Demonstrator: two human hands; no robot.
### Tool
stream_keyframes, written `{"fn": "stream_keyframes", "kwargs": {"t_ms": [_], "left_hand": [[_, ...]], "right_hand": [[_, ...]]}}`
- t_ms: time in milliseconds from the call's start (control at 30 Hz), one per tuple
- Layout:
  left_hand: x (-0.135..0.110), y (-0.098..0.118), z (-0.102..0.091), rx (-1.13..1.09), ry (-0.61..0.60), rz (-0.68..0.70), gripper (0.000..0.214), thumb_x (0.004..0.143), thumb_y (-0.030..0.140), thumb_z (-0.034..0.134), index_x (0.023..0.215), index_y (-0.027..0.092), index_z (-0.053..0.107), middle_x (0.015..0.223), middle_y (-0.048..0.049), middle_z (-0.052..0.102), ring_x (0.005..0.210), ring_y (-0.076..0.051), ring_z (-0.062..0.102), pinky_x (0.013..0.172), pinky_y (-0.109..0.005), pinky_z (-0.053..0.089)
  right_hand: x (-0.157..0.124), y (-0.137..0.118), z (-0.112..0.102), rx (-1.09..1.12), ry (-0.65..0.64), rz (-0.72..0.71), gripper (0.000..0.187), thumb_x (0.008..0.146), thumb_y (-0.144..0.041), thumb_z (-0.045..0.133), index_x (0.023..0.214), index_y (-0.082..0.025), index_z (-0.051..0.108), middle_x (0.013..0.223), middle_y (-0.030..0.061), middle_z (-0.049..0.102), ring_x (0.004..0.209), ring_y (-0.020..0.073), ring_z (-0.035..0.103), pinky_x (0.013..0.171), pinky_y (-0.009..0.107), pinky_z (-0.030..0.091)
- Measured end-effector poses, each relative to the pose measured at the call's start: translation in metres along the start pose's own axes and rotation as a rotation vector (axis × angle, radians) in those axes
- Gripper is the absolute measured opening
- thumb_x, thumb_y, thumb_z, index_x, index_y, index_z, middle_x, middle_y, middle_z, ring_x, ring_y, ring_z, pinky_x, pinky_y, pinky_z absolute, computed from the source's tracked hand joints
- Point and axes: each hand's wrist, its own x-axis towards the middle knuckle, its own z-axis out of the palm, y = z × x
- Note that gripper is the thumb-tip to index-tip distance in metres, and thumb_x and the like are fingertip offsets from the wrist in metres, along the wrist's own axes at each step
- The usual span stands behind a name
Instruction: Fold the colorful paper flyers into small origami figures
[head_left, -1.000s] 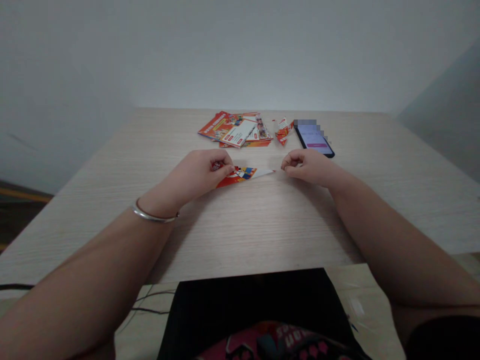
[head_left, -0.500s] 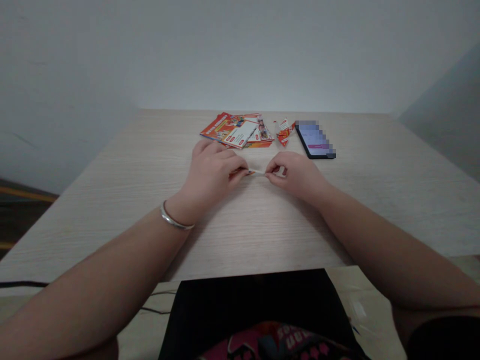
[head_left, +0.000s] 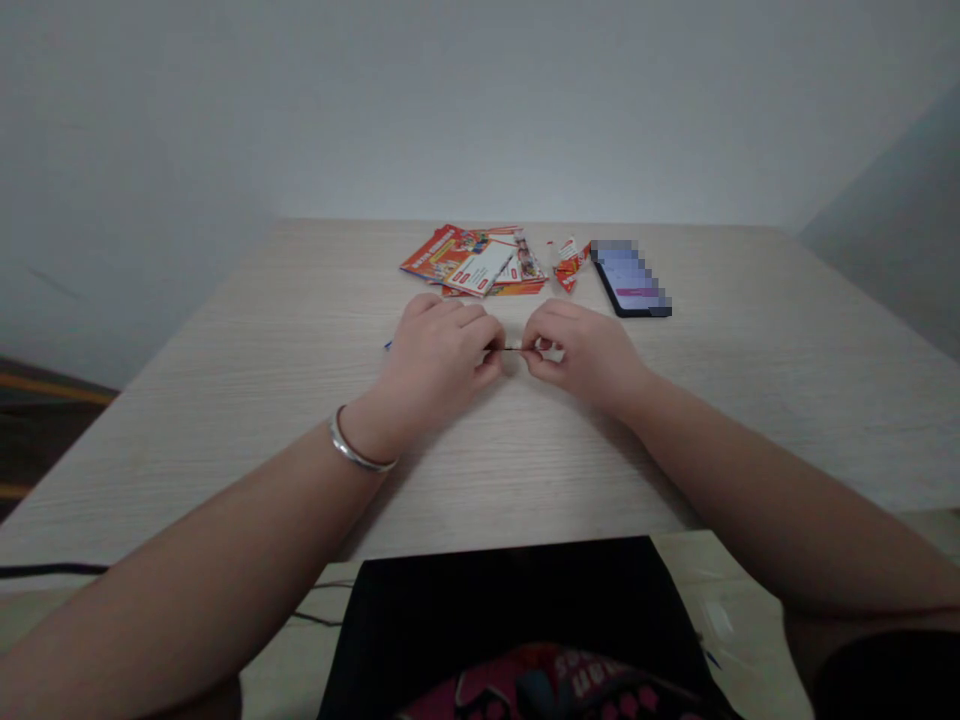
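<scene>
Both my hands pinch a thin printed paper piece (head_left: 513,349), seen almost edge-on over the middle of the table. My left hand (head_left: 447,350), with a silver bangle at the wrist, is closed round its left part. A blue tip pokes out behind the left hand; whether it belongs to the same piece I cannot tell. Thumb and fingertips of my right hand (head_left: 581,352) grip the right end. Most of the piece is hidden by the fingers, so its exact kind is unclear.
Behind my hands lies a pile of red and orange printed booklets (head_left: 457,262). Right of it are a crumpled clear and red wrapper (head_left: 570,265) and a phone (head_left: 630,280) with a lit, blurred screen. A pale wall stands behind the wood-grain table (head_left: 450,480).
My left hand has moved slightly right and nearer to me, closing the gap between the hands. The right hand has shifted slightly left. The paper piece now shows as a thin dark line.
</scene>
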Motion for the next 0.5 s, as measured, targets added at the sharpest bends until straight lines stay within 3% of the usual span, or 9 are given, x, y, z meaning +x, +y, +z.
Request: {"fn": "stream_keyframes", "kwargs": {"t_ms": [233,500], "left_hand": [[-0.001,-0.016,-0.003,0.063,-0.043,-0.069,0.008,0.085,0.022,0.063,0.084,0.022,0.070,0.084,-0.0033,0.074,0.089,-0.023,0.066,0.084,-0.038,0.040],[-0.001,-0.026,-0.015,0.102,-0.150,-0.126,0.015,0.087,0.029,0.058,0.084,0.022,0.071,0.086,-0.0044,0.074,0.093,-0.024,0.065,0.090,-0.039,0.040]], "right_hand": [[-0.002,0.023,-0.006,0.036,-0.051,-0.010,0.009,0.080,-0.016,0.060,0.076,-0.022,0.055,0.084,0.0038,0.064,0.077,0.0176,0.056,0.068,0.031,0.040],[-0.005,0.050,-0.019,0.139,-0.126,-0.015,0.009,0.075,-0.017,0.057,0.073,-0.024,0.051,0.082,0.0040,0.065,0.077,0.0186,0.059,0.073,0.033,0.046]]}}
